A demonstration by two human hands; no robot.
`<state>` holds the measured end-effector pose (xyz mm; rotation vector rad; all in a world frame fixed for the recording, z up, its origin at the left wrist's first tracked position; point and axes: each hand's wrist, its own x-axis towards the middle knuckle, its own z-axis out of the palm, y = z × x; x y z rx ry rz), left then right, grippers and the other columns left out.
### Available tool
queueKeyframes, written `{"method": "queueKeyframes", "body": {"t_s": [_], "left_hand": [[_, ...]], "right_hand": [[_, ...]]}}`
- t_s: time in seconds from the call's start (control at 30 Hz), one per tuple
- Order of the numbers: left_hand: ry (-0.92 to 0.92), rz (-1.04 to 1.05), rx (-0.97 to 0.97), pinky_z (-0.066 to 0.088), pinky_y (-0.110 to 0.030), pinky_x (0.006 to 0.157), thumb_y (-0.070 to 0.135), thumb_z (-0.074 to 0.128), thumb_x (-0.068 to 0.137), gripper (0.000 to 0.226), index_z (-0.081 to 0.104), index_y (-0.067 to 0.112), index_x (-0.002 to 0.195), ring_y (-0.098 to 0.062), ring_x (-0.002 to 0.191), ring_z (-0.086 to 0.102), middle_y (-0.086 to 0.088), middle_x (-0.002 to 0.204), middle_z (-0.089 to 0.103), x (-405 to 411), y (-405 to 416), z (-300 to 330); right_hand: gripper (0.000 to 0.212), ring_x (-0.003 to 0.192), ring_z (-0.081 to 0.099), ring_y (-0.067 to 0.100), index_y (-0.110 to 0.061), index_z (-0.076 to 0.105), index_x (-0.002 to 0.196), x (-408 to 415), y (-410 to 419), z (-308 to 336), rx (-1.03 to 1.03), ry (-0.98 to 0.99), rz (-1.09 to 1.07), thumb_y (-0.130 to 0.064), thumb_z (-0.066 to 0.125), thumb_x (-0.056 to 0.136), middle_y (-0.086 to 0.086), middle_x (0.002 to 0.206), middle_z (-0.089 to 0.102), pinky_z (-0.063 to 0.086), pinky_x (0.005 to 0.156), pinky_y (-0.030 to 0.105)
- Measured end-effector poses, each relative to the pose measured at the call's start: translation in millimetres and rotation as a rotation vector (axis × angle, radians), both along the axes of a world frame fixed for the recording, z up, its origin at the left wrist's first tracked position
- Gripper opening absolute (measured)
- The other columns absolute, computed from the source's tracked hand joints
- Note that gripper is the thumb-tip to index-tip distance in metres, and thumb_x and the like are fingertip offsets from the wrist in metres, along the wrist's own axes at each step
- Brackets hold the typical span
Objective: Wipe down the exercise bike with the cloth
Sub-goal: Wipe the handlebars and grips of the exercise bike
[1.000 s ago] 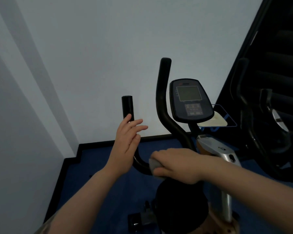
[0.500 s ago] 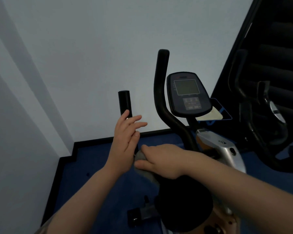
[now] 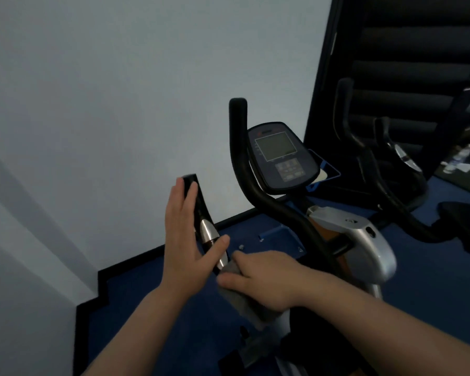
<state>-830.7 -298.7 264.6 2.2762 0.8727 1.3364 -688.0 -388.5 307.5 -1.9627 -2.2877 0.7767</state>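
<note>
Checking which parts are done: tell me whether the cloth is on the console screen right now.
No: the right hand holds the grey cloth low on the left handlebar, away from the console.

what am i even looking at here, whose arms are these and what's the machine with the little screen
The picture comes from a camera worn on a person's head, looking forward and down, so the two bare arms belong to the wearer. The machine is an exercise bike standing on a blue floor near a pale wall. The little screen is the bike's console, set between two black handlebars. The left hand rests flat, fingers straight, against the left handlebar, steadying it. The right hand grips a grey cloth and presses it to the lower part of that same bar to wipe it. Dark gym equipment stands to the right, too dim to identify.
</note>
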Motion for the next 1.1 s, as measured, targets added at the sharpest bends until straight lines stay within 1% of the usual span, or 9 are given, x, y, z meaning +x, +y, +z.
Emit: {"method": "queueKeyframes", "body": {"t_s": [0.1, 0.2, 0.3, 0.47, 0.63, 0.73, 0.87, 0.97, 1.1], "left_hand": [[0.073, -0.075, 0.028, 0.005, -0.024, 0.12, 0.043, 0.064, 0.083, 0.091, 0.014, 0.017, 0.155, -0.02, 0.15, 0.001, 0.0, 0.163, -0.003, -7, 16, 11], [0.148, -0.097, 0.103, 0.005, -0.022, 0.12, 0.045, 0.065, 0.081, 0.093, 0.014, 0.017, 0.154, -0.017, 0.15, 0.002, 0.002, 0.163, -0.001, -13, 38, 24], [0.17, -0.146, 0.05, 0.01, -0.021, 0.119, 0.044, 0.067, 0.082, 0.09, 0.018, 0.021, 0.154, -0.008, 0.148, 0.008, 0.012, 0.16, 0.013, -15, 53, 31], [0.084, -0.222, -0.03, 0.029, -0.03, 0.115, 0.033, 0.065, 0.086, 0.068, 0.036, 0.021, 0.146, -0.012, 0.138, 0.034, 0.005, 0.144, 0.041, -15, 59, 30], [0.038, -0.302, -0.061, 0.031, -0.02, 0.111, 0.028, 0.058, 0.094, 0.049, 0.044, 0.031, 0.14, -0.005, 0.133, 0.041, 0.017, 0.138, 0.047, -24, 69, 32], [-0.082, -0.343, -0.126, 0.032, -0.018, 0.109, 0.016, 0.058, 0.094, 0.044, 0.049, 0.027, 0.136, -0.004, 0.13, 0.044, 0.021, 0.135, 0.05, -20, 67, 28], [-0.179, -0.368, -0.196, 0.037, -0.018, 0.105, 0.008, 0.055, 0.096, 0.038, 0.055, 0.024, 0.13, -0.006, 0.126, 0.049, 0.021, 0.129, 0.055, -17, 66, 30], [-0.201, -0.386, -0.255, 0.04, -0.014, 0.098, 0.019, 0.045, 0.099, 0.03, 0.061, 0.025, 0.124, -0.001, 0.119, 0.054, 0.016, 0.124, 0.062, -21, 70, 36], [-0.248, -0.389, -0.311, 0.037, -0.008, 0.097, 0.03, 0.037, 0.099, 0.034, 0.062, 0.025, 0.122, 0.002, 0.12, 0.054, 0.021, 0.122, 0.063, -21, 67, 38]], "right_hand": [[0.038, 0.075, 0.049, 0.013, -0.027, 0.036, 0.081, 8, -2, 11, -0.117, 0.071, -0.048, -0.063, 0.037, 0.093, -0.008, 0.079, 0.047, 0.038, 0.069, 0.035], [0.039, 0.089, 0.052, 0.021, -0.026, 0.042, 0.095, 3, -11, 8, -0.011, -0.006, -0.112, -0.064, 0.038, 0.092, -0.004, 0.093, 0.054, 0.04, 0.08, 0.039], [0.033, 0.092, 0.051, 0.021, -0.029, 0.04, 0.101, -21, -10, -1, 0.047, -0.011, -0.236, -0.061, 0.032, 0.096, 0.0, 0.106, 0.056, 0.031, 0.076, 0.037], [0.051, 0.102, 0.056, 0.014, -0.018, 0.049, 0.121, -43, 30, 2, 0.05, 0.564, -0.634, -0.061, 0.035, 0.096, -0.002, 0.113, 0.058, 0.046, 0.087, 0.033], [0.033, 0.09, 0.057, 0.002, -0.031, 0.046, 0.114, -34, 21, -6, 0.065, 0.544, -0.555, -0.057, 0.045, 0.094, -0.011, 0.1, 0.06, 0.044, 0.072, 0.021], [0.027, 0.085, 0.057, -0.003, -0.038, 0.045, 0.106, -44, 16, -12, 0.143, 0.487, -0.639, -0.061, 0.045, 0.091, -0.015, 0.093, 0.061, 0.04, 0.066, 0.018], [0.029, 0.085, 0.059, 0.005, -0.029, 0.048, 0.101, -56, 52, 1, 0.323, 0.517, -0.657, -0.056, 0.043, 0.095, -0.009, 0.093, 0.063, 0.046, 0.07, 0.024], [0.024, 0.086, 0.063, 0.013, -0.024, 0.049, 0.107, -54, 73, 10, 0.367, 0.639, -0.585, -0.046, 0.046, 0.098, -0.002, 0.094, 0.065, 0.052, 0.077, 0.034], [0.018, 0.086, 0.064, 0.007, -0.028, 0.054, 0.106, -45, 55, -13, 0.334, 0.803, -0.559, -0.044, 0.048, 0.098, -0.003, 0.094, 0.067, 0.051, 0.078, 0.023]]}}
